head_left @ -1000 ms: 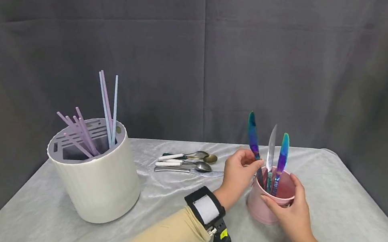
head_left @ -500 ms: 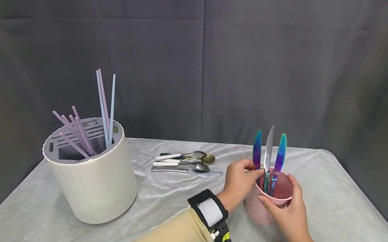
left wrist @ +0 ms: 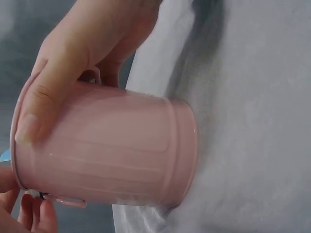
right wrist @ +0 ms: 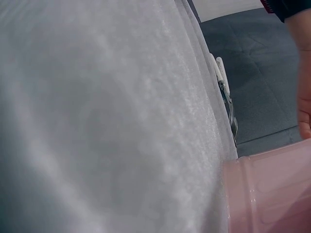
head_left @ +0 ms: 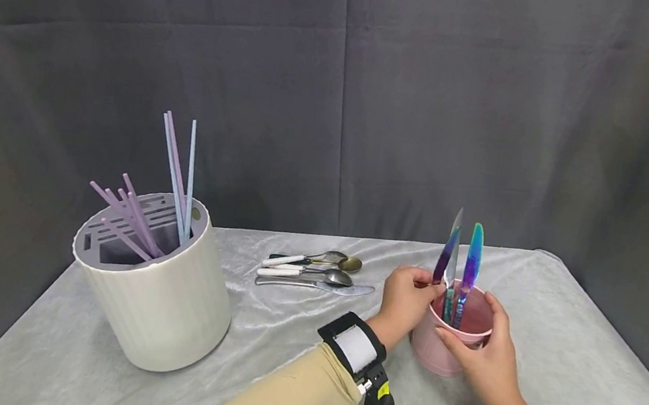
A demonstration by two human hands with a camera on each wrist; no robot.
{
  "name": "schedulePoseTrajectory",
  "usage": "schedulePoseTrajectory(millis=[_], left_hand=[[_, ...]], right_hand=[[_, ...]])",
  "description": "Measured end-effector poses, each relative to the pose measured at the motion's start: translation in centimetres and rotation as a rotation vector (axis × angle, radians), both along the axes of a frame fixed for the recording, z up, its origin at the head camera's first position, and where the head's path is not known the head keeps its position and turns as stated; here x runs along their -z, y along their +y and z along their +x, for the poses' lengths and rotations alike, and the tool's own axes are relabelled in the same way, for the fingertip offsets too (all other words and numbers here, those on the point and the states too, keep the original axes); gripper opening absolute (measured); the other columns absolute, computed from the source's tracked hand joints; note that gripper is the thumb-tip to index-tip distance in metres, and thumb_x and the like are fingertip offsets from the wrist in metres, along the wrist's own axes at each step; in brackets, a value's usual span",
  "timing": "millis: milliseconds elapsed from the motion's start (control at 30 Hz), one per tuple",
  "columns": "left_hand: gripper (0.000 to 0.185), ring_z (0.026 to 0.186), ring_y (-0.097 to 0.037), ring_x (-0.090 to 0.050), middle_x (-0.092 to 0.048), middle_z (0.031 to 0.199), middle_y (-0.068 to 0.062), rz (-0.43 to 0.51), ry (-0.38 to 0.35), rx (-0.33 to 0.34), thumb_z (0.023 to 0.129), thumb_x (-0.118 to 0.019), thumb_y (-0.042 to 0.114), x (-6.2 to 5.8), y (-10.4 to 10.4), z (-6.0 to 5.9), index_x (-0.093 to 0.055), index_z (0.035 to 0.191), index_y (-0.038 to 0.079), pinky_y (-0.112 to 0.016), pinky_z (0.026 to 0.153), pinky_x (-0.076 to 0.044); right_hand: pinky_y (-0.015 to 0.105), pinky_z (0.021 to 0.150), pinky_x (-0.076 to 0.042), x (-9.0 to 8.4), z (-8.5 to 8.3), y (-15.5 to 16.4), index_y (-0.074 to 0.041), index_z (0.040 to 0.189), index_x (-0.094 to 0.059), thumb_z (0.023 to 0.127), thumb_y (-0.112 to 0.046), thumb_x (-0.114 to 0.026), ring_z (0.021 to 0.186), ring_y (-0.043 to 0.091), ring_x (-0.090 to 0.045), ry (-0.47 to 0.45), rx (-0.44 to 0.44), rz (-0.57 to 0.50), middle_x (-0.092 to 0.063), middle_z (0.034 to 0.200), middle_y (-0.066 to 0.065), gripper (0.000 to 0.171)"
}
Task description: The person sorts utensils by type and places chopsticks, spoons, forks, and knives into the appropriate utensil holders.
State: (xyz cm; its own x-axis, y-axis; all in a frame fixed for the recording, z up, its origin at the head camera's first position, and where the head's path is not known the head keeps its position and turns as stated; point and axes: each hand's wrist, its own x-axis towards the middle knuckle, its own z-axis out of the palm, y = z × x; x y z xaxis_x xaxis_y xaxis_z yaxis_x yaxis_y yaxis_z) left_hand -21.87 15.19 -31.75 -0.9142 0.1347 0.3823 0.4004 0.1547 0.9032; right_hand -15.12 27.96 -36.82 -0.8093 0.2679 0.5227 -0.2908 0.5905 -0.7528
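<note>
A pink metal bucket point(head_left: 434, 351) stands on the cloth at the right, its wall filling much of the left wrist view. My right hand point(head_left: 488, 358) holds its near right rim, thumb over the outer wall. At the left rim, my left hand point(head_left: 403, 303) pinches a rainbow-coloured table knife point(head_left: 445, 258), blade up; the fingers hide its handle. A silver-bladed knife with a green handle point(head_left: 448, 304) stands inside, partly behind the held blade. Beside it rises another rainbow knife point(head_left: 472, 258), handle down in the bucket.
At the left stands a large white cylindrical holder point(head_left: 164, 318) with a grey slotted top and several purple and blue chopsticks point(head_left: 175, 171). Between holder and bucket lie several spoons point(head_left: 336, 277) and a silver knife point(head_left: 314, 286) on grey cloth. A dark curtain point(head_left: 337, 96) hangs behind.
The left hand has lowered the rainbow knife into the bucket, and its blade has swung from leaning left to leaning right across the silver blade. The right hand stays on the rim.
</note>
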Motion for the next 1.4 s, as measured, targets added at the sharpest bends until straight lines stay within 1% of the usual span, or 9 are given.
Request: schedulePoseTrajectory(millis=[267, 500, 667, 767, 867, 1000, 1133, 1233, 1400], left_hand=[[0.018, 0.059, 0.0, -0.046, -0.064, 0.066, -0.004, -0.022, -0.05, -0.037, 0.083, -0.074, 0.009, -0.3, -0.3, 0.2, -0.071, 0.073, -0.005, -0.016, 0.053, -0.042], [0.01, 0.067, -0.005, -0.052, -0.064, 0.073, -0.002, -0.011, -0.083, -0.043, 0.081, -0.074, 0.006, -0.2, -0.5, 0.1, -0.071, 0.081, -0.003, -0.019, 0.06, -0.045], [0.012, 0.068, -0.003, -0.053, -0.064, 0.076, -0.002, 0.028, -0.123, 0.022, 0.082, -0.074, 0.005, 0.3, -1.0, -0.1, -0.071, 0.09, -0.003, -0.017, 0.06, -0.047], [0.017, 0.07, -0.002, -0.054, -0.065, 0.079, -0.003, 0.008, -0.114, 0.072, 0.085, -0.072, 0.009, 0.8, -1.9, -0.5, -0.071, 0.095, -0.004, -0.016, 0.062, -0.047], [0.018, 0.072, -0.005, -0.057, -0.067, 0.082, -0.005, -0.08, -0.054, 0.076, 0.087, -0.07, 0.012, 1.4, -3.5, -1.3, -0.07, 0.096, -0.004, -0.017, 0.064, -0.047], [0.014, 0.076, -0.014, -0.063, -0.069, 0.084, -0.008, -0.285, 0.005, 0.008, 0.086, -0.067, 0.008, 2.7, -6.4, -2.7, -0.071, 0.095, -0.002, -0.02, 0.068, -0.047], [0.017, 0.087, -0.025, -0.064, -0.069, 0.091, -0.01, -0.508, 0.045, -0.078, 0.085, -0.063, 0.004, 3.8, -9.3, -4.0, -0.072, 0.099, 0.0, -0.031, 0.075, -0.05], [0.019, 0.092, -0.029, -0.065, -0.069, 0.095, -0.012, -0.685, 0.096, -0.175, 0.085, -0.062, 0.002, 4.3, -11.1, -4.7, -0.074, 0.1, 0.001, -0.038, 0.077, -0.051], [0.016, 0.09, -0.032, -0.063, -0.067, 0.093, -0.015, -0.914, 0.11, -0.298, 0.085, -0.062, 0.002, 4.6, -13.2, -5.1, -0.074, 0.094, 0.002, -0.044, 0.074, -0.052]], right_hand=[[0.0, 0.079, -0.028, 0.0, 0.1, -0.2, 0.008, 0.147, -0.023, 0.076, -0.008, -0.082, 0.115, 0.045, -0.046, -0.038, -0.004, 0.007, -0.04, 0.136, 0.033, 0.093], [0.0, 0.08, -0.028, 0.0, 0.1, -0.5, 0.008, 0.147, -0.023, 0.077, -0.007, -0.082, 0.116, 0.045, -0.045, -0.043, -0.015, 0.002, -0.04, 0.137, 0.033, 0.093], [0.0, 0.08, -0.028, 0.1, 0.1, -0.6, 0.008, 0.147, -0.023, 0.076, -0.006, -0.082, 0.114, 0.044, -0.046, -0.035, -0.017, -0.01, -0.041, 0.135, 0.033, 0.093], [0.0, 0.081, -0.029, 0.2, 0.1, -0.6, 0.008, 0.147, -0.024, 0.076, -0.005, -0.082, 0.114, 0.044, -0.047, -0.021, -0.018, -0.019, -0.041, 0.135, 0.033, 0.092], [0.001, 0.081, -0.029, 0.2, 0.1, -0.4, 0.007, 0.146, -0.025, 0.075, -0.004, -0.082, 0.114, 0.044, -0.047, -0.013, -0.018, -0.02, -0.042, 0.134, 0.033, 0.092], [0.001, 0.082, -0.029, 0.1, 0.0, -0.3, 0.007, 0.146, -0.025, 0.074, -0.003, -0.082, 0.113, 0.041, -0.047, -0.013, -0.011, -0.023, -0.043, 0.134, 0.032, 0.093], [0.001, 0.083, -0.029, 0.1, 0.0, 0.0, 0.006, 0.147, -0.024, 0.074, -0.003, -0.082, 0.115, 0.042, -0.045, -0.015, -0.013, -0.021, -0.042, 0.135, 0.032, 0.094], [0.0, 0.082, -0.028, 0.1, 0.0, 0.1, 0.007, 0.147, -0.024, 0.074, -0.003, -0.082, 0.115, 0.043, -0.045, -0.015, -0.015, -0.017, -0.041, 0.135, 0.033, 0.094], [0.0, 0.081, -0.028, 0.1, 0.0, 0.1, 0.007, 0.148, -0.022, 0.075, -0.003, -0.082, 0.116, 0.044, -0.044, -0.028, -0.016, -0.015, -0.04, 0.136, 0.033, 0.094]])
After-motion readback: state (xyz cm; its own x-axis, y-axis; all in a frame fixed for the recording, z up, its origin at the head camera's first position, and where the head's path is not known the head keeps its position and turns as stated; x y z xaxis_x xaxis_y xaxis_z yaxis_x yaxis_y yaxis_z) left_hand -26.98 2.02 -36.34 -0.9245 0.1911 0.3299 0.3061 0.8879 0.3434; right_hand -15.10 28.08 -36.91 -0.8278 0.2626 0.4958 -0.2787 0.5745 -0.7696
